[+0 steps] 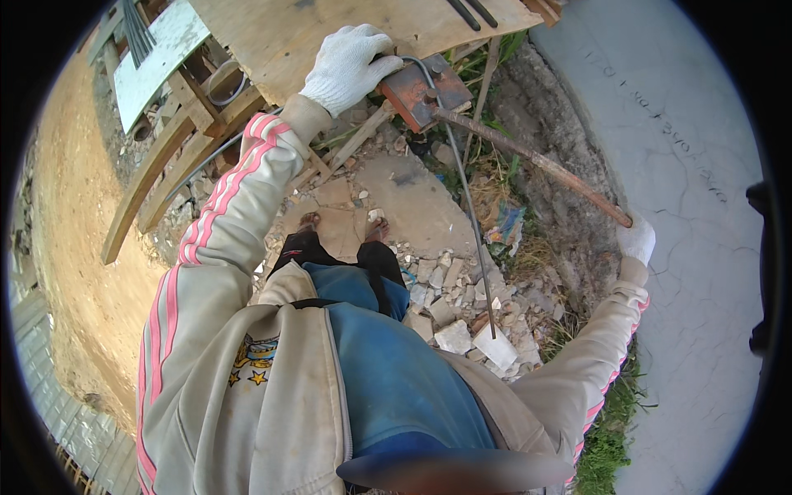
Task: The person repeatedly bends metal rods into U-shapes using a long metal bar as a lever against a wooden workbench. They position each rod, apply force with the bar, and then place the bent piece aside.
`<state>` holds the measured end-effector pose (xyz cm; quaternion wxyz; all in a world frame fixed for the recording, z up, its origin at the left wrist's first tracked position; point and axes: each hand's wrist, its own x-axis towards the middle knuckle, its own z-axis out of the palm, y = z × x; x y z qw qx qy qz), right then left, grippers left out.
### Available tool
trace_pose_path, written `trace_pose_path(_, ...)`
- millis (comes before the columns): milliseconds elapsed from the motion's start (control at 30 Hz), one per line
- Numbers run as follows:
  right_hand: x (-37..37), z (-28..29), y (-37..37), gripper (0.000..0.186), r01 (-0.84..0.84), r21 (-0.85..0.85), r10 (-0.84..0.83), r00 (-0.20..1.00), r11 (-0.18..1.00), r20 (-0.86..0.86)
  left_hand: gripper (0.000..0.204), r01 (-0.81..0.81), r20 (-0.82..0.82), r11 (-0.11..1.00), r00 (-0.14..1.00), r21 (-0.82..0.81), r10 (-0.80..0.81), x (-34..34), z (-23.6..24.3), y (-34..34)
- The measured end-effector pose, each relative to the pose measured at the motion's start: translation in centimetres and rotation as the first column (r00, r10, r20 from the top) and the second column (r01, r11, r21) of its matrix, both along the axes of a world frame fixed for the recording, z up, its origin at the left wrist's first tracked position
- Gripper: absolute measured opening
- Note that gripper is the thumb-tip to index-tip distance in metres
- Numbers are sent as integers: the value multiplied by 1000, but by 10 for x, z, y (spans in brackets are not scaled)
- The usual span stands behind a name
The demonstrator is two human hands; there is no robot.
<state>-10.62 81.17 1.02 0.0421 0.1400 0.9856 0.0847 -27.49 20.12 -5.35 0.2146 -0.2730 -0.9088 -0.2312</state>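
My left hand [351,70], in a white knit glove, is closed over a thin steel rod [469,198] beside a rusty bending plate [429,92]. The rod runs from under my left sleeve, curves sharply round the pegs on the plate, and its other leg points down toward the rubble. Out to the right, my right hand [637,241], also gloved, is closed around the end of a long rusty bar [549,161]. That bar's far end meets the plate at the bend in the rod. The fingers of my right hand are partly hidden.
A plywood board [289,37] lies beyond the plate, with short dark bars [474,12] on it. Curved timber [148,181] and a white panel [161,62] with rods lie at left. Broken rubble [445,289] surrounds my feet; a grey wall [685,148] stands right.
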Motion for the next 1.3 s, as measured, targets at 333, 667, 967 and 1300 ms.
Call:
trace_pose_path(333,115,-5,-53,34,175,82,-169,983,981,-77,31,-21,-41,1000,999,7,22,-2,-5,0)
trace_pose_path(667,180,17,-109,42,177,39,-175,983,983,-48,33,-26,15,999,1000,22,26,-4,-7,0)
trace_pose_path(967,125,87,-106,47,354,55,-353,883,934,309,32,19,40,999,999,41,-20,-9,-10,-5)
trace_pose_path(1300,140,81,-116,35,338,247,-371,923,908,102,27,30,26,997,999,69,-32,-7,-11,-6)
